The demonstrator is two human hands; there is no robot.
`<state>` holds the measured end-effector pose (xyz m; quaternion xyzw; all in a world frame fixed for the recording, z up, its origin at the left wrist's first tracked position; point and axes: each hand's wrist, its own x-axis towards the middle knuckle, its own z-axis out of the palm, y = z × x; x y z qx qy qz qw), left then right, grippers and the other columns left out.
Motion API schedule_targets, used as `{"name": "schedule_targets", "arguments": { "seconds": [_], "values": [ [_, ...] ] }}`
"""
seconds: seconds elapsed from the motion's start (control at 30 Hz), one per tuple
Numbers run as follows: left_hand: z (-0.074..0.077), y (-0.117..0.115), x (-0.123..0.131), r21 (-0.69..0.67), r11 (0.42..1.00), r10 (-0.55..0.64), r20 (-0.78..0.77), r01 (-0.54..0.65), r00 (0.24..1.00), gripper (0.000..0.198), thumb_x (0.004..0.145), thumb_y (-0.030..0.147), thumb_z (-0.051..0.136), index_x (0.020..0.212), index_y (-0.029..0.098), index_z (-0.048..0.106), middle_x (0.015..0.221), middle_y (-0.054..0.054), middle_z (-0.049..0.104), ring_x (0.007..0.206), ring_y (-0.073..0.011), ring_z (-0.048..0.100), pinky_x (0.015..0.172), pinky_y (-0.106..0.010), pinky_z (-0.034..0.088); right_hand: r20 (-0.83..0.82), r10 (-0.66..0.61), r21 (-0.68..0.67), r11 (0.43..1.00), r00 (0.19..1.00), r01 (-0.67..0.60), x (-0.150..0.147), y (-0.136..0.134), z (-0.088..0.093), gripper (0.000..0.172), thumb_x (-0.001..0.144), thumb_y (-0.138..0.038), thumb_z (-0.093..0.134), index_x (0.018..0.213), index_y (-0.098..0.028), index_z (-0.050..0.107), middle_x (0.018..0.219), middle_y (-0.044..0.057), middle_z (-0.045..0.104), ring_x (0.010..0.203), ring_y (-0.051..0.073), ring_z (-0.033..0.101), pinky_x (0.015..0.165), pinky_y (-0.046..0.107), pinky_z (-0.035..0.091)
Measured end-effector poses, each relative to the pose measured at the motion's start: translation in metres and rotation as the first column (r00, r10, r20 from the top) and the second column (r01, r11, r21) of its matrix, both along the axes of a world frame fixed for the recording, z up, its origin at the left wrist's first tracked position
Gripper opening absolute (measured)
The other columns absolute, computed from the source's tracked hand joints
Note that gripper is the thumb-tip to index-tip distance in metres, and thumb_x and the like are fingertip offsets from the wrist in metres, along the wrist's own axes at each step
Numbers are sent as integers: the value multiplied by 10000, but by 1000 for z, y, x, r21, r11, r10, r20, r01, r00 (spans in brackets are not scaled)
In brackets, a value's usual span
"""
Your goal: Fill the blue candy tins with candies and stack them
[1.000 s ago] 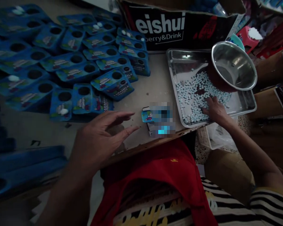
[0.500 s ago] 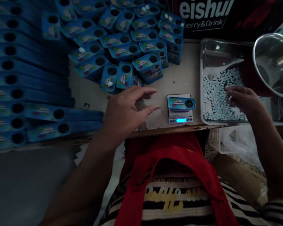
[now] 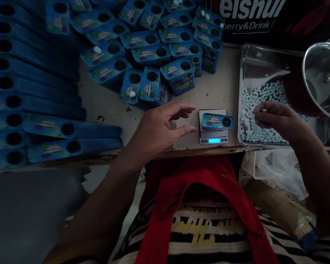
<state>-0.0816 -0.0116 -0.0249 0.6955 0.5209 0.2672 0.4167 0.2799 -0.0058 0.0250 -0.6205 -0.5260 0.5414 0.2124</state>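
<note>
A blue tin (image 3: 217,121) with a round dark opening lies on a small digital scale (image 3: 202,135) whose display glows blue. Just left of the scale, my left hand (image 3: 162,126) is open, thumb and fingers apart, with nothing between them. My right hand (image 3: 280,119) is closed in a pinch over the clear tray (image 3: 240,95), with a small pale candy showing between its fingertips. Below it, pale blue candies (image 3: 253,128) are spread across the tray.
Several blue tins (image 3: 151,53) stand behind my left hand, a few with white candies on top. More tins (image 3: 8,80) are stacked in rows at left. A metal bowl (image 3: 323,79) is above the tray's right side. A black box (image 3: 253,22) stands at the back.
My left hand has moved right, closer to the scale. My right hand has shifted left over the candies, toward the scale. The view has shifted slightly.
</note>
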Motion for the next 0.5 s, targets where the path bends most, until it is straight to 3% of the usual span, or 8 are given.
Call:
{"name": "schedule_targets", "arguments": {
  "seconds": [0.1, 0.2, 0.37, 0.5],
  "values": [
    [-2, 1, 0, -14, 999, -52, -28, 51, 998, 536, 926, 524, 871, 1393, 278, 774, 1403, -87, 806, 1275, -323, 776, 1115, -472, 662, 152, 251, 100, 958, 956, -268, -25, -1, 23, 218, 1046, -454, 726, 1070, -238, 749, 786, -2, 691, 670, 155, 589, 657, 313, 483],
    [-6, 1, 0, -20, 997, -75, -33, 74, 997, 533, 940, 541, 855, 1400, 288, 764, 1438, -91, 792, 1289, -326, 769, 1118, -479, 659, 345, 392, 194, 859, 853, -473, -53, -1, 39, 177, 1084, -360, 651, 1108, -224, 762, 808, -3, 721, 700, 156, 626, 690, 302, 466],
    [-11, 0, -8, -13, 997, -75, -13, 74, 997, 545, 931, 509, 846, 1422, 290, 756, 1426, -95, 788, 1259, -322, 776, 1105, -474, 663, 648, 462, 174, 685, 605, -708, -87, 0, 49, 220, 1022, -110, 578, 1080, -192, 773, 958, 47, 785, 797, 168, 666, 734, 296, 424],
    [-9, 1, -16, -22, 997, -72, -46, 71, 996, 550, 933, 493, 837, 1448, 319, 750, 1454, -90, 769, 1254, -330, 771, 1049, -465, 679, 771, 463, 55, 635, 437, -770, -98, 5, 55, 272, 985, -60, 582, 1115, -191, 782, 979, 58, 788, 793, 186, 669, 705, 308, 396]
  ]
}}
